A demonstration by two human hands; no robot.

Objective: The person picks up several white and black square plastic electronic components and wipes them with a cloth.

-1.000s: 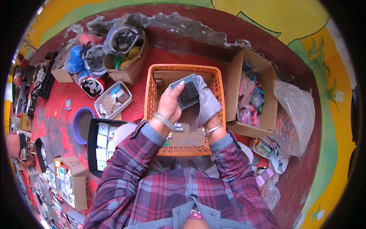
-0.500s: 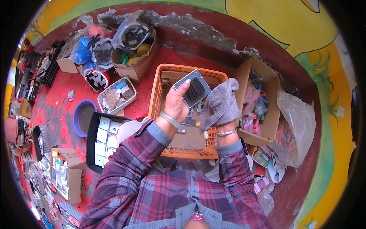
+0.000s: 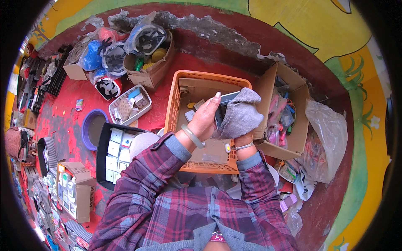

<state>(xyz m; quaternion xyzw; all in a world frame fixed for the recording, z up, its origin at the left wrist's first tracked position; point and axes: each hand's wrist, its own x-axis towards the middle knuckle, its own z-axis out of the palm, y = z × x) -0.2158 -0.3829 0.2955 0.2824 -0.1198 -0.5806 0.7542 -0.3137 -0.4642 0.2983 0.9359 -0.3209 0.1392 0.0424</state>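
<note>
Over the orange plastic basket, my left hand grips a square wall switch panel with a grey plate and a black moulded back. The panel is tilted on edge, and its right part is hidden behind a grey cloth. Draped over my right hand, the cloth presses against the panel. My right fingers are mostly covered by it. Inside the basket, a few small parts lie on a cardboard lining beneath my hands.
Right of the basket stands an open cardboard box of colourful items, with a clear plastic bag beyond. To the left are a black box of white packets, a purple basin, a white tray and a cardboard box of bagged goods.
The panel has turned from showing its black back to standing nearly on edge. My left hand has shifted right and down, and the cloth now covers part of the panel.
</note>
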